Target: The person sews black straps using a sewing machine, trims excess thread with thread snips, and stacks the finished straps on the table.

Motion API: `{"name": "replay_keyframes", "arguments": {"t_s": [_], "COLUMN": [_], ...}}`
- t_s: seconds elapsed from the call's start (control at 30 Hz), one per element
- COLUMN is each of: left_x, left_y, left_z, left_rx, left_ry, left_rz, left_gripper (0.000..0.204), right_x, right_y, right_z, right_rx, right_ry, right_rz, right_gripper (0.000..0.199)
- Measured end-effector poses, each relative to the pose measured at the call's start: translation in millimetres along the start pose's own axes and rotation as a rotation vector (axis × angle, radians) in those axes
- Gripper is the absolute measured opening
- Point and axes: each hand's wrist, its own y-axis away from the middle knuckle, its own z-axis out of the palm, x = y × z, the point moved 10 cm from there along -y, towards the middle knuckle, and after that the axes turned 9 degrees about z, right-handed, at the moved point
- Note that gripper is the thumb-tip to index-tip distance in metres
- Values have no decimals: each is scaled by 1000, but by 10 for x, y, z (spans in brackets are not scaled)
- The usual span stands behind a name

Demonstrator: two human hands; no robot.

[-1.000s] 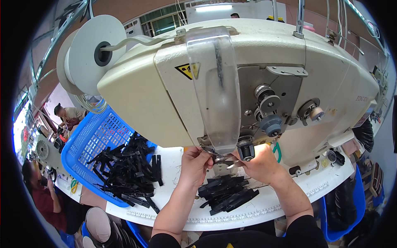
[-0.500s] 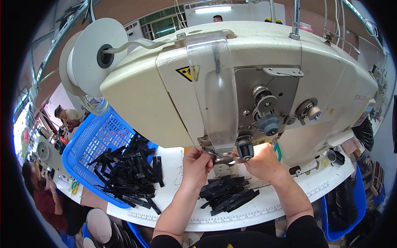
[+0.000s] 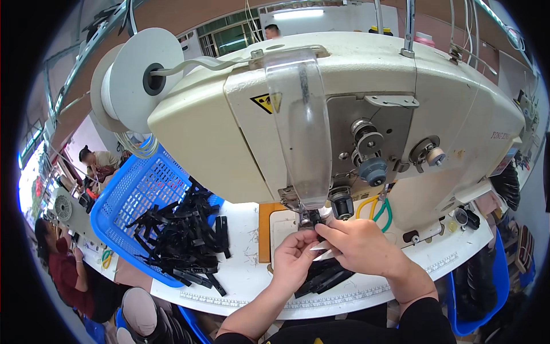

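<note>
Both hands (image 3: 329, 252) pinch white tape (image 3: 319, 247); basket (image 3: 129, 200) holds black straps (image 3: 183, 235).

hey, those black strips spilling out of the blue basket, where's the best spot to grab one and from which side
Probably take a black strip lying loose on the white table by its free end, coming from the right, where the left hand is nearest. Strips there lie flat and apart; those inside the blue basket are tangled. Pinch the flat faces between fingers.
</note>
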Motion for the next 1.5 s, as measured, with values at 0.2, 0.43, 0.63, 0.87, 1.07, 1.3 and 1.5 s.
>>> {"name": "replay_keyframes", "arguments": {"t_s": [0.2,0.43,0.63,0.87,1.07,1.3,1.5], "left_x": [92,39,34,-50,-95,-78,-109], "left_y": [103,71,312,588,633,618,606], "left_z": [78,-62,-198,-327,-488,-560,-542], "left_rx": [-36,146,75,38,17,37,-4], "left_ry": [126,202,142,152,117,110,161], "left_rz": [-107,-70,-99,-178,-148,-188,-192], "left_gripper": [22,26,36,35,33,33,27], "right_x": [-166,-66,-21,40,-141,-49,1], "right_y": [21,26,114,186,224,180,185], "right_z": [-86,83,-52,376,614,572,623], "right_rx": [-5,-122,-80,-137,-108,-79,-12], "right_ry": [-72,-374,-318,-319,-335,-361,-562], "right_rz": [-88,46,283,328,264,371,316], "right_gripper": [25,25,33,23,19,18,20]}}
